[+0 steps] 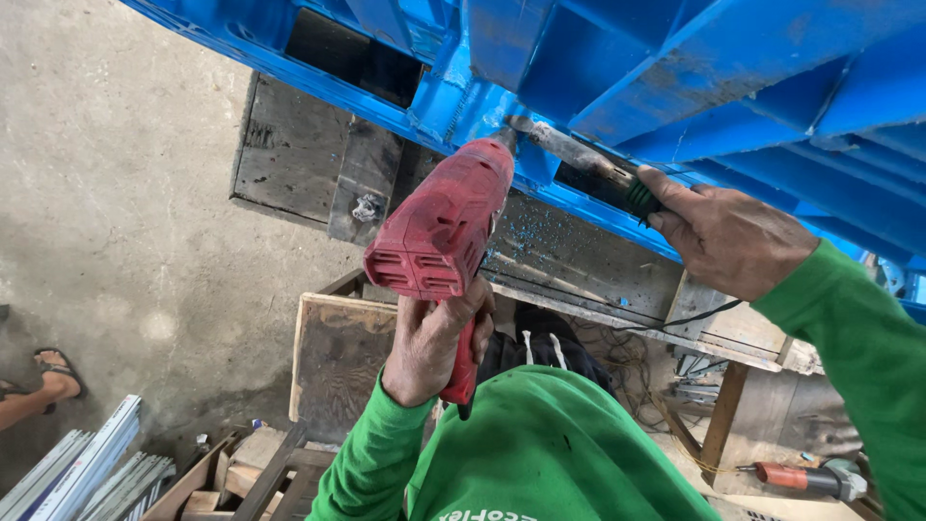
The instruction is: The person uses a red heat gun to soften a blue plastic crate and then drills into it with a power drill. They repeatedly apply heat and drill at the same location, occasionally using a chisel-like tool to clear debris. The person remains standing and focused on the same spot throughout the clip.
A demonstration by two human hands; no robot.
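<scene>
My left hand (434, 342) grips the handle of a red power drill (439, 227). The drill's nose is pressed against a blue-painted metal frame (675, 58). My right hand (728, 236) holds the green and black handle of a worn metal rod-like tool (569, 150). The rod's tip lies against the same blue frame, right beside the drill's nose. Both my arms are in green sleeves. Blue paint flecks lie on the dark wooden workbench (299, 154) under the frame.
Another person's sandalled foot (43, 381) stands on the concrete floor at the left. Pale metal strips (87, 473) and wood scraps (241, 473) lie at the bottom left. A wooden board (338, 352) leans below the bench. A second power tool (801, 478) lies at the bottom right, near cables.
</scene>
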